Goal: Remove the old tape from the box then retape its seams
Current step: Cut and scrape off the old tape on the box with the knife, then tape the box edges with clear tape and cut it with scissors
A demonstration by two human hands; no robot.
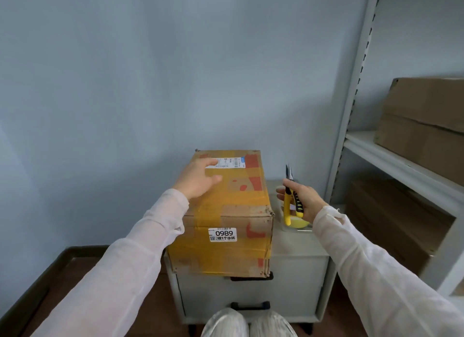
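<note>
Near centre, a pale grey drawer cabinet [296, 268] with black handles [250, 305]. To the right, a grey metal shelving rack [401, 165] bearing stacked brown cartons [431, 103], with more cartons [391, 223] below. Beyond, a pale blue wall [150, 72]. Low on the left, dark skirting [32, 286] along a brown floor [75, 261].

L hand [198, 178] flat, R hand [305, 198] grips snips [287, 201].

On box [226, 203] top, shipping label [229, 162]: left end covered by left hand [198, 178], print too small to read. Behind right hand [305, 201] and snips [292, 201], yellow tape roll [300, 223]: mostly hidden. Under box overhang, upper drawer handle [251, 277]: partly masked. At right edge, shelf cartons [426, 105]: cut off.
</note>
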